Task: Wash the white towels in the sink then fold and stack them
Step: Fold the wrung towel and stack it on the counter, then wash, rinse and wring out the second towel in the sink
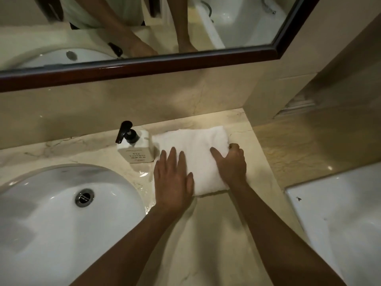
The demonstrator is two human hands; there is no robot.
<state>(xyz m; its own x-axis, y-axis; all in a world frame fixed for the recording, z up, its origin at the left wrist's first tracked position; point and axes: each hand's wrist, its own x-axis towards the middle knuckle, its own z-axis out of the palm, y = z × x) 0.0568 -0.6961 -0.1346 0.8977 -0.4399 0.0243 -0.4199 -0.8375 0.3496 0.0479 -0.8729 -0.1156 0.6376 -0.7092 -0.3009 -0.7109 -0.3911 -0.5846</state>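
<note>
A folded white towel (pixel 194 149) lies on the beige marble counter (pixel 208 234), to the right of the sink. My left hand (pixel 172 180) lies flat with straight fingers on the towel's near left part. My right hand (pixel 232 164) is at the towel's right edge: the thumb lies on top and the other fingers curl over the side. The white oval sink (pixel 51 215) sits at the lower left, with a metal drain (pixel 84 197) in it and no towel inside.
A white soap pump bottle (pixel 137 148) with a black nozzle stands just left of the towel. A dark-framed mirror (pixel 144 65) hangs above the backsplash. The counter ends at a wall on the right; a white tub rim (pixel 340 213) lies beyond.
</note>
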